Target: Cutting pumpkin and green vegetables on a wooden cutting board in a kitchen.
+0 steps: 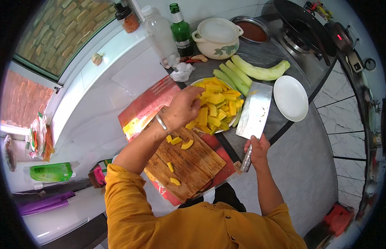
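Note:
My right hand [257,149] grips a cleaver [254,109] by its metal handle, with the broad blade pointing away from me and bits of yellow stuck near its top. Over the left side of a heaped plate, my left hand [188,105] has its fingertips at the yellow squash slices [216,99]; whether it holds any is hidden. Little of the plate's white rim [220,131] shows under the pile. A wooden cutting board [193,158] lies nearer to me, with several loose squash pieces [176,140] on it.
Peeled green gourd pieces [261,69] lie behind the plate, and an oval white dish [291,98] stands right of the cleaver. A lidded pot [217,39], a green glass bottle [181,29] and a plastic bottle [160,34] line the back. A wok [305,28] sits on the stove.

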`<state>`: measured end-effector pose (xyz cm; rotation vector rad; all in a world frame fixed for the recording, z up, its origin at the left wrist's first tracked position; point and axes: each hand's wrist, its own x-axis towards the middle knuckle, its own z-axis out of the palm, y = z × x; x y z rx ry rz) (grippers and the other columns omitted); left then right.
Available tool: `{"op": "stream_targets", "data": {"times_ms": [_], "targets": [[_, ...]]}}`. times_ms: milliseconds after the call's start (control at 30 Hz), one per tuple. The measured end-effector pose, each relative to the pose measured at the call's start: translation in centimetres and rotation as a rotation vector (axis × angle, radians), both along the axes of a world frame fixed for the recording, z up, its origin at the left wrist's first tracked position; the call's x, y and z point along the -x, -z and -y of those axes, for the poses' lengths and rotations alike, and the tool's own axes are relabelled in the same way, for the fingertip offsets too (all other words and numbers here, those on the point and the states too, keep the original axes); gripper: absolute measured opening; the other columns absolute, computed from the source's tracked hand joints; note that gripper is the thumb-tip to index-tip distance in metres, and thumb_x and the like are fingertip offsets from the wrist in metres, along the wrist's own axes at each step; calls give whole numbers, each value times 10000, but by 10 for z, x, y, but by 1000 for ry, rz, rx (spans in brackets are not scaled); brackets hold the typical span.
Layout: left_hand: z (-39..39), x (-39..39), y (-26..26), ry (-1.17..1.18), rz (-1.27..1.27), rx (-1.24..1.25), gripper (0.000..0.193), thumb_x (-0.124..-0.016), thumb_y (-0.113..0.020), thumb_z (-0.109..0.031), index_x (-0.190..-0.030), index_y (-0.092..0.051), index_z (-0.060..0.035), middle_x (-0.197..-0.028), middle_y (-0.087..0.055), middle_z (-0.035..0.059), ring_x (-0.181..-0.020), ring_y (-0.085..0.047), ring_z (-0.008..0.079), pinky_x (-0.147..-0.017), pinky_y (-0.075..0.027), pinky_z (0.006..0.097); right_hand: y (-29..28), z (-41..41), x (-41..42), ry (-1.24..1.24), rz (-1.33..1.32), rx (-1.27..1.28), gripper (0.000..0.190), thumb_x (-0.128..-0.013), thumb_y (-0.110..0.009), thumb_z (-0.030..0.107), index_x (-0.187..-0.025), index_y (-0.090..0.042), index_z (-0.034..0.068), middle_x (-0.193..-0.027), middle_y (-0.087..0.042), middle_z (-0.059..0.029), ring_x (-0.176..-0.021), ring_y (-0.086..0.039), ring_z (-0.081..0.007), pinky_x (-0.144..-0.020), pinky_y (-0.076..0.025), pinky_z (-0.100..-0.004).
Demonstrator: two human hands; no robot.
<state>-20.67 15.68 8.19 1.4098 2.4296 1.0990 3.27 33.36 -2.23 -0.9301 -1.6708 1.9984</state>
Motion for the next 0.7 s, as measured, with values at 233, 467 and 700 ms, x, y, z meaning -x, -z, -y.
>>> {"op": "stream_targets", "data": {"times_ms": [233, 467, 700], "targets": [[-3, 31, 14, -223, 289, -170, 283, -832, -483, 8, -1103, -555, 43, -937, -622, 113, -831, -592, 175, -741, -478, 289, 5, -3, -3, -28, 1, -55, 162, -891, -484, 152, -914, -520, -4, -589, -542, -47, -469, -510, -106, -450, -435, -253], [-28, 64, 59, -234, 99, -214, 280, -829, -427, -3, -1050, -593, 45, -886, -650, 144, -812, -615, 201, -751, -470, 293, 7, -3, -4, -22, -39, -69, 153, -886, -483, 136, -916, -522, -8, -587, -542, -52, -469, -510, -110, -451, -436, -256], [-28, 76, 81, -193, 548, -340, 320, -853, -422, -44, -1127, -561, 45, -1008, -637, 149, -937, -590, 204, -845, -440, 280, 4, -2, -1, -11, 3, -21, 145, -883, -475, 119, -919, -522, -13, -589, -539, -52, -473, -510, -111, -462, -442, -258]]}}
